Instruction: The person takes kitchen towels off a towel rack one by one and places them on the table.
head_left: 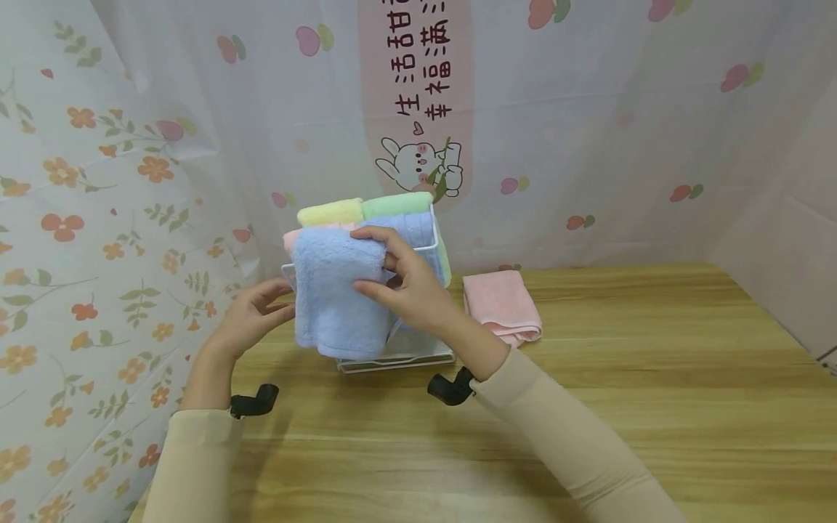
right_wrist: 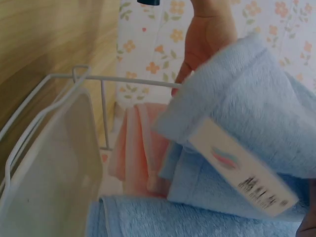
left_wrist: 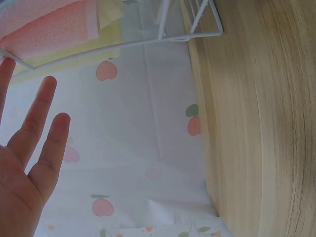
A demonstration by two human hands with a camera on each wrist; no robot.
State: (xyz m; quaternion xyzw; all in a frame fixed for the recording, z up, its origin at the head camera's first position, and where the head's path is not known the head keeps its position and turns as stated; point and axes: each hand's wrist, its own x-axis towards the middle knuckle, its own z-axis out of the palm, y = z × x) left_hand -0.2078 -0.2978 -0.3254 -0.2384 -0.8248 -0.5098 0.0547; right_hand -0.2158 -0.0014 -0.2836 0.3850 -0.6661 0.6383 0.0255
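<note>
Curtain [head_left: 562,131] across the top of your head view: one printed rabbit [head_left: 412,168], two columns of characters [head_left: 421,65], "生活" and "幸福" legible, the rest running past the top edge. Wood-grain worktop [head_left: 621,421] below. One white wire rack [head_left: 418,347], centre frame.

Six towels counted: two blue, two pink, one yellow, one green. Your held blue towel [head_left: 340,290] hangs at the rack's front, centre-left; yellow towel [head_left: 330,213], green towel [head_left: 399,205], second blue towel [head_left: 412,231] and rack's pink towel [right_wrist: 140,153] sit in the rack. Folded pink towel [head_left: 502,299] lies right of it.

Your right hand [head_left: 408,280] pinches the blue towel's right edge, fingers against thumb. Your left hand [head_left: 245,319]: fingers parted, by the rack's left side; contact unclear. Smallest: one white label [right_wrist: 242,170], pink-and-blue swoosh, dark characters too blurred to read.
</note>
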